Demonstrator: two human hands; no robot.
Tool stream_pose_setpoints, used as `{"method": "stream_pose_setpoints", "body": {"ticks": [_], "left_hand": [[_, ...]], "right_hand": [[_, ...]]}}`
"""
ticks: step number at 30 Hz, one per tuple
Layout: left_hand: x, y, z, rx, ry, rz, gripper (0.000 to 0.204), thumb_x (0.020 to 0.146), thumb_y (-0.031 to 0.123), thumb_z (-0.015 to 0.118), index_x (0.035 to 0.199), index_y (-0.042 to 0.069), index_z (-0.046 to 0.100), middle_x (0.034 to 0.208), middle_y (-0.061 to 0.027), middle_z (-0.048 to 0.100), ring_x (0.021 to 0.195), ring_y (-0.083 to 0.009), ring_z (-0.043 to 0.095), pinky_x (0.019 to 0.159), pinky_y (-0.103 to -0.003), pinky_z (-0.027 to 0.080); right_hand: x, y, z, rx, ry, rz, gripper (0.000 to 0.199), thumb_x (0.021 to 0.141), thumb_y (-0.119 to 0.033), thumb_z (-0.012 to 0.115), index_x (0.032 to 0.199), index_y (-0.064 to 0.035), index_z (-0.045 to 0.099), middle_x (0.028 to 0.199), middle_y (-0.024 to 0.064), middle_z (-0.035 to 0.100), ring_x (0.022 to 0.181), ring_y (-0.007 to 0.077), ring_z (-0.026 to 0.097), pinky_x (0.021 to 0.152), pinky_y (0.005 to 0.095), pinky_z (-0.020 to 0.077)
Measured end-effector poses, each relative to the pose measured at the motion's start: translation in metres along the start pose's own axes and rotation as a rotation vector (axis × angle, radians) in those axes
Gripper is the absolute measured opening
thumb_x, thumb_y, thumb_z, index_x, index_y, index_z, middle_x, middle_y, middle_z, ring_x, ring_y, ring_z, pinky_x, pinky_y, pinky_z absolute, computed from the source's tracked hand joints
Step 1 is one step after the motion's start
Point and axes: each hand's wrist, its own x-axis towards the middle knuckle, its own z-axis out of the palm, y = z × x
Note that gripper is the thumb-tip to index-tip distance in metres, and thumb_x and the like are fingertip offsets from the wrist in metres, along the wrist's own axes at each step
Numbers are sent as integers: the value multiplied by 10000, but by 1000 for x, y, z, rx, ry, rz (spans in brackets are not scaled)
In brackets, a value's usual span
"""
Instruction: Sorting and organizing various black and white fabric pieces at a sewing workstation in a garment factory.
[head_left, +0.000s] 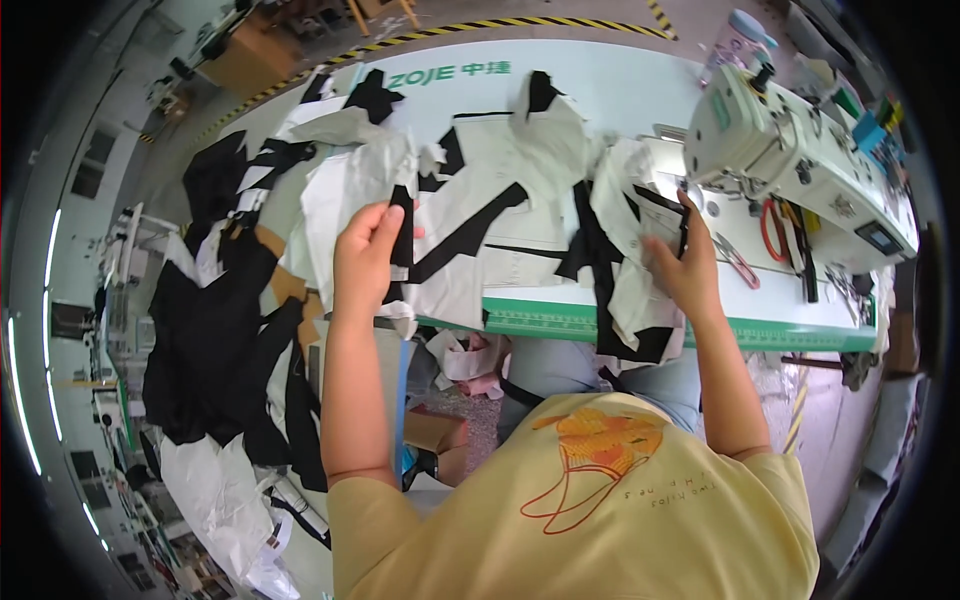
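My left hand [368,252] is closed, its thumb pressing a narrow black fabric strip [402,232] against the fingers. That strip stands raised over white and black cut pieces. At the right, my right hand [690,262] grips the edge of a white fabric piece with black parts [628,250], thumb on top and index finger stretched toward the needle area. Some of its fingers are hidden by the cloth. The piece hangs over the table's front edge, close beside the white sewing machine [800,150]. Between my hands lie white pieces with black bands [470,240].
The white table [600,75] has a green ruler edge [540,315]. Right of my right hand lie pink-handled snips [738,262] and red-handled scissors [772,230]. A bottle [738,45] stands behind the machine. Black garments [205,340] heap at the left, with white cloth below.
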Motion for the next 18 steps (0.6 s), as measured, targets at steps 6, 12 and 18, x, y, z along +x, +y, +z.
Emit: {"method": "stream_pose_setpoints", "body": {"ticks": [6,12,18], "left_hand": [[-31,-4,93,-202,-274,25,235,879,83,598,1102,13,567,851,-16,588,770,-69,560,679,-211,455],[-63,-10,166,-117,-510,188,243,824,88,675,1010,29,529,876,-30,579,748,-85,565,671,-215,452],[-19,-44,152,700,-74,642,239,737,158,728,888,29,594,886,-106,579,846,-290,557,784,-396,442]], "right_hand": [[-19,-43,-18,-248,123,-405,470,778,-134,686,1205,-19,528,1126,145,560,1023,308,523,896,383,411],[-41,-36,-11,727,-210,331,122,885,-125,610,903,-19,668,734,-23,609,613,36,493,544,181,395],[-31,8,-64,531,33,363,159,897,-165,595,894,-22,666,688,-24,562,578,55,477,537,202,397]]}}
